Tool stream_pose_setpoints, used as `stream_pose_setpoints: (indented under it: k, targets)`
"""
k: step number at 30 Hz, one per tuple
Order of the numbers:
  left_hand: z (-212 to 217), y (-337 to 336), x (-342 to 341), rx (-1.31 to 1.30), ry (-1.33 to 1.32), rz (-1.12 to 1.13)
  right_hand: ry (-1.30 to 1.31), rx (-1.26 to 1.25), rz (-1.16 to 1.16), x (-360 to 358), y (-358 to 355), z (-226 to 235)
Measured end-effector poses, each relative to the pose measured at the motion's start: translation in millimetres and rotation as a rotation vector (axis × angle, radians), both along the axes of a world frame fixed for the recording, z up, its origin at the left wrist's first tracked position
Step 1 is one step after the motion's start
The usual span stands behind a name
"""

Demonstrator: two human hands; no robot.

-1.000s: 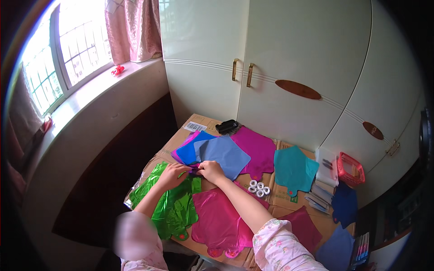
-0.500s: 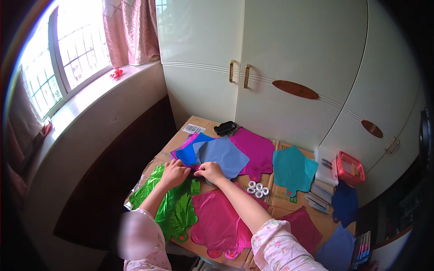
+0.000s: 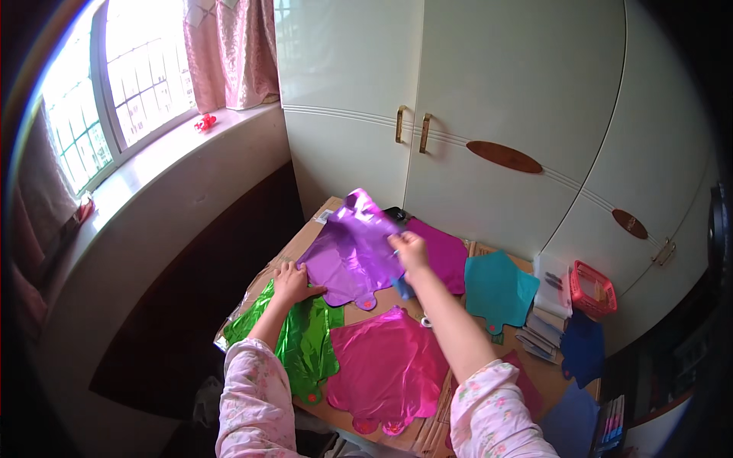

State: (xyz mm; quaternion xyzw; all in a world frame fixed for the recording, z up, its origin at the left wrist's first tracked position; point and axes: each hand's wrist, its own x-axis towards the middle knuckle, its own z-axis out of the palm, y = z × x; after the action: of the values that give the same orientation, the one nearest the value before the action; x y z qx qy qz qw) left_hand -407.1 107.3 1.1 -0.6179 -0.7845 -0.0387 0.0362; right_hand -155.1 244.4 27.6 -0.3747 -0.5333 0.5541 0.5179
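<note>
Right hand (image 3: 410, 253): fingers are pinching the purple foil (image 3: 343, 267) near its right edge, tips bunched together.
Left hand (image 3: 290, 285): fingers are lying loosely spread at the foil's left edge, thumb overlapping its near-left side; cannot tell if they are pressing down.
Purple foil: is spanning between both hands, its far part standing raised and shiny, its near part lying low with a rounded tab.
Blue sheet (image 3: 403, 288): is showing just below the right hand; cannot tell whether it is being held too.
Green foil (image 3: 301, 343): is lying beneath the left wrist.
</note>
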Motion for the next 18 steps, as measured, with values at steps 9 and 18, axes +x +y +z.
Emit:
stream_pose_setpoints:
  k: [9, 18]
  targets:
    - [11, -2, 9, -0.038, -0.040, 0.034, -0.328, 0.569, -0.598, 122, 51, 115]
    - [44, -99, -14, 0.042, -0.157, 0.010, -0.751, 1.393, -0.189, 57, -111, 159]
